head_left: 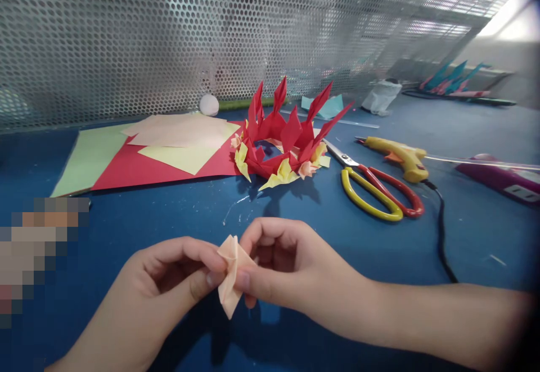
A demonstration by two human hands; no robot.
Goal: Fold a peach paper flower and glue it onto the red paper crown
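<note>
A small folded piece of peach paper with pointed flaps is held up over the blue table, between both hands. My left hand pinches its left side with thumb and forefinger. On the other side, my right hand grips it the same way, thumb in front and fingers curled behind. Just beyond the hands stands a red paper crown with tall folded spikes, and yellow and peach paper flowers around its base.
Peach sheets lie on yellow, red and green paper at the left. Scissors with red and yellow handles, a corded yellow glue gun and a purple object lie right. A perforated metal panel stands behind.
</note>
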